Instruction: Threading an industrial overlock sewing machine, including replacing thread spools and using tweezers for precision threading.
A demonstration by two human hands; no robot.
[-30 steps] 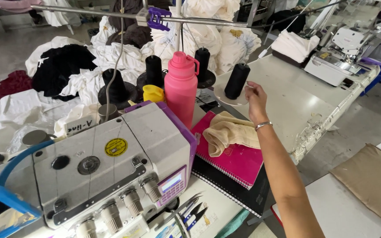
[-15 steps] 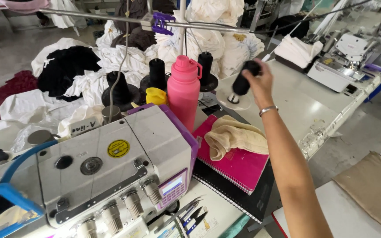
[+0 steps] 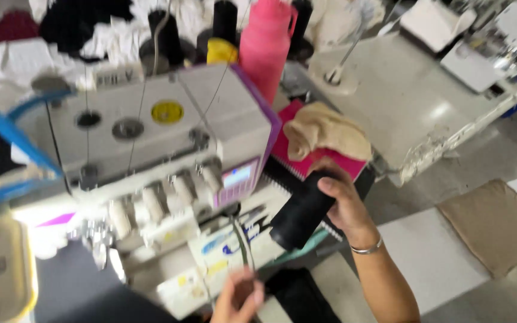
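My right hand [image 3: 343, 204] grips a black thread cone [image 3: 302, 210], held tilted in the air just right of the sewing machine [image 3: 151, 143]. My left hand [image 3: 238, 296] is low at the bottom edge, fingers pinched near a thin dark thread below the machine's front. Whether it holds the thread is blurred. A silver bracelet [image 3: 366, 247] circles my right wrist.
A pink bottle [image 3: 265, 45], a yellow cone [image 3: 221, 51] and black cones [image 3: 225, 20] stand behind the machine. A beige cloth [image 3: 324, 130] lies on a pink notebook [image 3: 306, 161]. Piled garments fill the back left. A brown mat [image 3: 498, 224] lies at right.
My right hand lifted the black cone from the far table and brought it down close beside the machine. The view dropped lower, and my left hand came into sight.
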